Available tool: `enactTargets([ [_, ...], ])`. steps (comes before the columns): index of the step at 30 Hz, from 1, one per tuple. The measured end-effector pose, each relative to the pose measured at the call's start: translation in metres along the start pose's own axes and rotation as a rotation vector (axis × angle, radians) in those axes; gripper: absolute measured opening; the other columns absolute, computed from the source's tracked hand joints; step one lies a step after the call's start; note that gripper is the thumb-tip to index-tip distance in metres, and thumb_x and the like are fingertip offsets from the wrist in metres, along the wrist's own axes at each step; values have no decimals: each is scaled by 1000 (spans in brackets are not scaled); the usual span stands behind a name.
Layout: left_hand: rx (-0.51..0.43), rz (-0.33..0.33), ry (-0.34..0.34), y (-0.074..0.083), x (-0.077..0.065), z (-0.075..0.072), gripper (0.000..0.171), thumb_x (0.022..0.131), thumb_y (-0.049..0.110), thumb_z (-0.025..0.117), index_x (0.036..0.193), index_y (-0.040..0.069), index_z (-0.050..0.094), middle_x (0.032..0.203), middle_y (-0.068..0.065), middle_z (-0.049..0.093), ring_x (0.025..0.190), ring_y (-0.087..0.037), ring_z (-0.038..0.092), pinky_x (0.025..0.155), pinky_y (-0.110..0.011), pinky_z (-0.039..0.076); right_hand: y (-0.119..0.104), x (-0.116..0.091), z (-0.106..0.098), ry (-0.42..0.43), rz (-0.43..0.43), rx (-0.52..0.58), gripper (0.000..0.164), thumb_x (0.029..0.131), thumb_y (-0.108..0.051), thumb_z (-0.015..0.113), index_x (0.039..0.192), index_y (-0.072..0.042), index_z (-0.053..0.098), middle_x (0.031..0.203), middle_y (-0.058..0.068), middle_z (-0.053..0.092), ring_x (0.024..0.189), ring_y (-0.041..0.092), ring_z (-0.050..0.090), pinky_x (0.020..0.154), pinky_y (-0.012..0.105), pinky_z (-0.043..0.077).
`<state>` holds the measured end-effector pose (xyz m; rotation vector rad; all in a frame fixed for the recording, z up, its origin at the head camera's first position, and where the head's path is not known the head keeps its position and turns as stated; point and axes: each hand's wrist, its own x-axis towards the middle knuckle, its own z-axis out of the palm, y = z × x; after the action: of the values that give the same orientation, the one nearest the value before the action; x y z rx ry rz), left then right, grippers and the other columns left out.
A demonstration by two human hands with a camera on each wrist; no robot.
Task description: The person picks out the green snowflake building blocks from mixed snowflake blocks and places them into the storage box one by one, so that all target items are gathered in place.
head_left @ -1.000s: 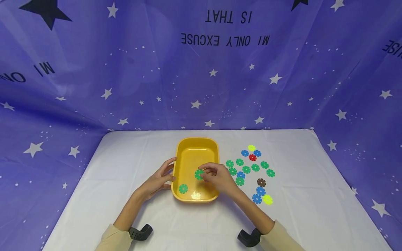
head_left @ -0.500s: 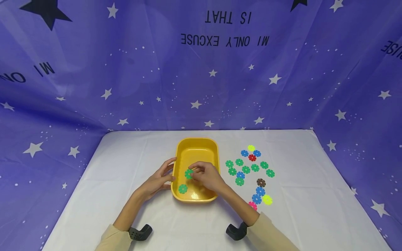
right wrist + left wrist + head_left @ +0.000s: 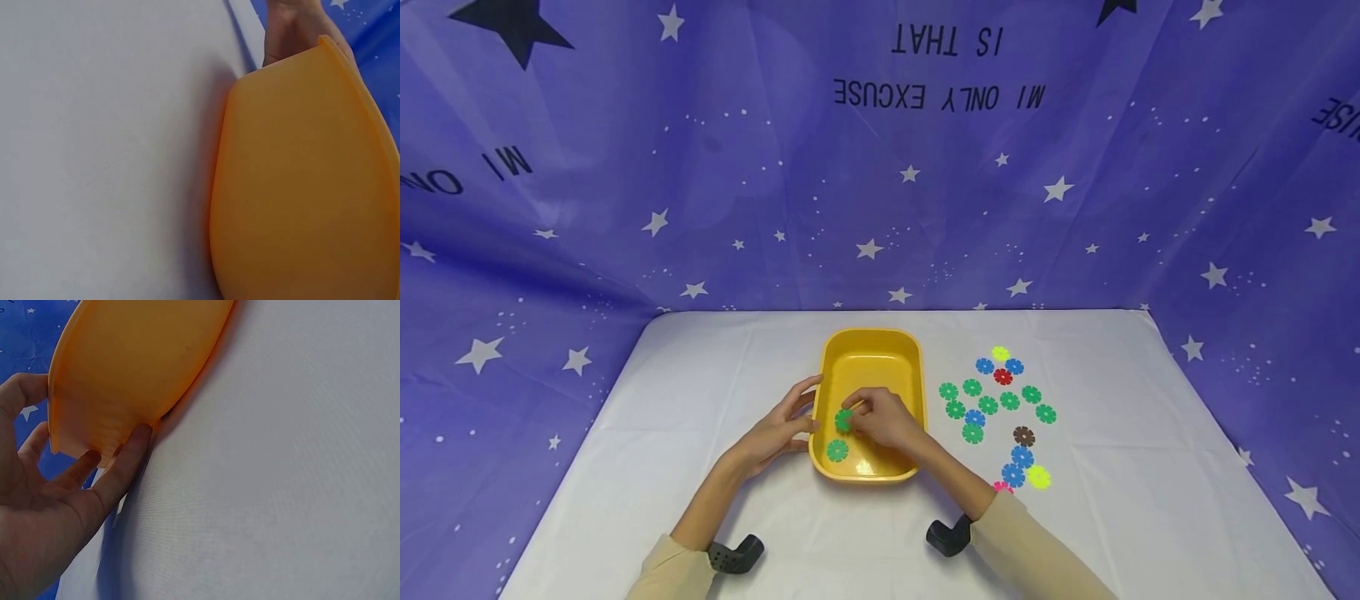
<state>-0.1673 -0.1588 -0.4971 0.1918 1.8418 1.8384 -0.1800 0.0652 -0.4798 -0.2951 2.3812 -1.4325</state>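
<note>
The right hand [image 3: 883,419] pinches a green disc [image 3: 843,420], a second disc [image 3: 837,451] just nearward; the spread left hand [image 3: 769,435] touches the tray [image 3: 876,375].

Head view: I note bright, even light, apparently from overhead, with glare on the yellow tray [image 3: 883,379] and soft shadow along its near edge. Wrist views: dimmer, greyer and softer in detail; a diffuse shadow borders the tray on the white cloth [image 3: 281,456].
</note>
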Motion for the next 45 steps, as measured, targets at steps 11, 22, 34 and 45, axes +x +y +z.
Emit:
enactTargets([
  [11, 4, -10, 8, 1, 1, 1, 78, 92, 8, 58, 158, 28, 22, 164, -15, 13, 137, -42, 39, 95, -50, 52, 2, 8, 6, -21, 8, -120, 17, 86, 1, 66, 101, -5, 72, 71, -1, 63, 58, 11, 53, 52, 20, 42],
  [22, -9, -2, -5, -1, 1, 0, 78, 93, 8, 58, 158, 26, 20, 164, -16, 11, 139, -43, 35, 95, -50, 52, -2, 7, 7, -25, -11, -211, 17, 85, 0, 69, 100, -5, 73, 75, -2, 62, 67, 12, 55, 60, 21, 45],
  [34, -5, 3, 0, 0, 1, 1, 79, 92, 7, 58, 158, 27, 19, 164, -16, 11, 138, -41, 38, 96, -49, 52, -3, 6, 6, -28, -19, -228, 18, 85, -2, 70, 103, -5, 75, 75, -3, 62, 68, 12, 55, 61, 21, 46],
  [45, -5, -9, 10, -1, 1, 1, 79, 92, 8, 59, 158, 28, 21, 164, -15, 12, 139, -41, 37, 96, -49, 51, -1, 7, 5, -26, -20, -212, 17, 85, -3, 72, 102, -4, 74, 76, -3, 62, 69, 12, 55, 61, 21, 45],
])
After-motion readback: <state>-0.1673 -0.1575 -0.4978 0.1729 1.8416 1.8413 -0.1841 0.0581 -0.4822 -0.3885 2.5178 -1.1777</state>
